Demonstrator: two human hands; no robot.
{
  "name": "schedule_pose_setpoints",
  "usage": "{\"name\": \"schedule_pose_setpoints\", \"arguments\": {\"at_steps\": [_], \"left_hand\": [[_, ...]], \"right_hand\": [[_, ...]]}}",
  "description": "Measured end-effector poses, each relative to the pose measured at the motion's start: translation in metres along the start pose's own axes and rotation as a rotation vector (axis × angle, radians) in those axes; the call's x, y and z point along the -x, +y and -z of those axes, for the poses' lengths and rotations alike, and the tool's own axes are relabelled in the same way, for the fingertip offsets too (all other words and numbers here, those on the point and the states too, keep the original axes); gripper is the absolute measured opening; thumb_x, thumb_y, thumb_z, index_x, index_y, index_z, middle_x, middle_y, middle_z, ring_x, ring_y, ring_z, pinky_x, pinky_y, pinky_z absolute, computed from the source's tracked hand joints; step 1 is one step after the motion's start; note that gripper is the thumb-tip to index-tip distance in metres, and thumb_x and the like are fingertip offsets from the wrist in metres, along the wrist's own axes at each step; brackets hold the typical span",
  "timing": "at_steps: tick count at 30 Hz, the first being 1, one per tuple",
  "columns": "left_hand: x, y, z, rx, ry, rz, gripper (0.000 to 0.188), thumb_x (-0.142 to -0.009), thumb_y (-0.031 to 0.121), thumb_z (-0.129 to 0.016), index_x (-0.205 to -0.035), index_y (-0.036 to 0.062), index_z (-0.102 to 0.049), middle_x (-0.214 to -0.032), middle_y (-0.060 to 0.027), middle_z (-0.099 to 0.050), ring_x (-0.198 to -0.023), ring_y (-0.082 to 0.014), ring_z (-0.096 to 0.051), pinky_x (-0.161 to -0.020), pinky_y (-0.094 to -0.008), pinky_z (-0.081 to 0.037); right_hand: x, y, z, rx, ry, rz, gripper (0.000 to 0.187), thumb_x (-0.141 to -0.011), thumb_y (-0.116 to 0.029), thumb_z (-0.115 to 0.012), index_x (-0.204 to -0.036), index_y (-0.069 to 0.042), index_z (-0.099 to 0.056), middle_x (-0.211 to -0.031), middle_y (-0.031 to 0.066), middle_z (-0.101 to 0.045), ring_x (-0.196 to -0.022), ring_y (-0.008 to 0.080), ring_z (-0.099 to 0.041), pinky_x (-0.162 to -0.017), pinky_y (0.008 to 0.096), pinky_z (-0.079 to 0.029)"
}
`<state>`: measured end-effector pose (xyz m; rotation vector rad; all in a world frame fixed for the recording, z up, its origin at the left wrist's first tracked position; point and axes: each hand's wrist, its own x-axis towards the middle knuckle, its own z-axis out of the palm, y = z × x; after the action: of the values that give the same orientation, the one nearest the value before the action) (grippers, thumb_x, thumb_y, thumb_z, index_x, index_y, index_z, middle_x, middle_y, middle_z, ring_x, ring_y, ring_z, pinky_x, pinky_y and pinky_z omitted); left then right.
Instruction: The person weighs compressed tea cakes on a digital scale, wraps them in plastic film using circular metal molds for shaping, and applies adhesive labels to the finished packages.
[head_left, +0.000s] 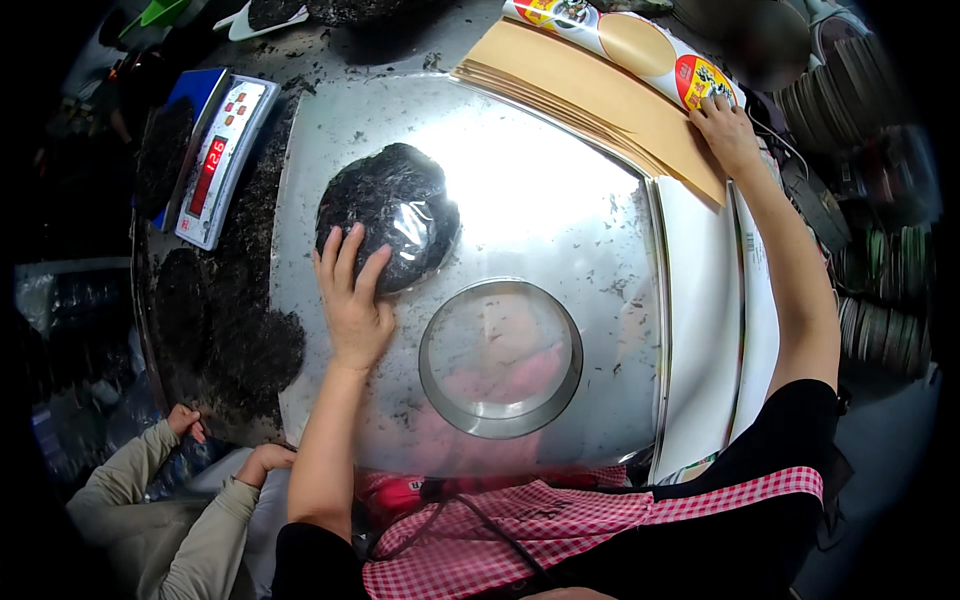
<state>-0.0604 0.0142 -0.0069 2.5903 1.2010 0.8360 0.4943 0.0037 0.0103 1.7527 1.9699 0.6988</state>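
Got a grey-and-blue digital scale [215,165] far left. Resting the left hand [357,315], fingers spread, on a round, dark, plastic-wrapped bundle [385,200] on a shiny metal sheet [610,400]. Near that, a wide steel ring [500,428]. Touching a glossy printed white roll [635,48] with the right hand [728,135], fingers bent; can't tell if gripping.

Metal worktop [600,340] under dark wrapped disc [385,205], metal ring [500,427], loose flakes [262,350].
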Motion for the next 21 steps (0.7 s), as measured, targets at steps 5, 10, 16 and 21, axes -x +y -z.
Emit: {"name": "schedule_pose_setpoints", "arguments": {"at_steps": [5,10,16,21], "left_hand": [[-0.001,0.002,0.002,-0.01,-0.002,-0.014,0.073,-0.064,-0.011,-0.054,-0.13,0.018,-0.05,-0.147,-0.0079,-0.039,-0.139,-0.0352,-0.03,-0.114,-0.0576,-0.018],[-0.002,0.001,0.003,-0.022,-0.009,-0.026,0.074,-0.064,-0.01,-0.056,-0.134,0.0132,-0.046,-0.148,-0.0112,-0.037,-0.138,-0.0363,-0.031,-0.114,-0.0558,-0.02],[-0.004,0.006,0.002,-0.024,0.101,-0.001,0.071,-0.066,-0.006,-0.063,-0.132,0.0173,-0.051,-0.149,-0.0176,-0.034,-0.139,-0.0403,-0.029,-0.113,-0.0536,-0.026],[-0.001,0.003,0.005,0.027,0.064,0.07,0.07,-0.065,-0.005,-0.065,-0.129,0.0202,-0.057,-0.15,-0.0188,-0.031,-0.139,-0.043,-0.027,-0.113,-0.0499,-0.027]], "right_hand": [[0.005,0.001,-0.016,-0.149,0.01,-0.089,0.018,-0.085,-0.014,-0.056,-0.103,-0.014,-0.057,-0.106,0.0033,-0.059,-0.103,0.0211,-0.058,-0.072,0.0351,-0.055],[0.009,-0.001,-0.017,-0.252,0.184,-0.196,0.019,-0.085,-0.018,-0.059,-0.102,-0.011,-0.056,-0.097,0.0077,-0.059,-0.096,0.0245,-0.061,-0.07,0.038,-0.056],[0.011,0.025,-0.053,-0.987,0.329,-0.759,0.02,-0.091,-0.023,-0.06,-0.101,-0.007,-0.066,-0.101,0.0087,-0.064,-0.09,0.0244,-0.063,-0.076,0.0346,-0.05],[0.007,0.047,0.006,-1.606,1.284,-1.593,0.023,-0.095,-0.014,-0.048,-0.112,-0.004,-0.062,-0.104,0.0047,-0.066,-0.098,0.0224,-0.062,-0.081,0.036,-0.053]]}}
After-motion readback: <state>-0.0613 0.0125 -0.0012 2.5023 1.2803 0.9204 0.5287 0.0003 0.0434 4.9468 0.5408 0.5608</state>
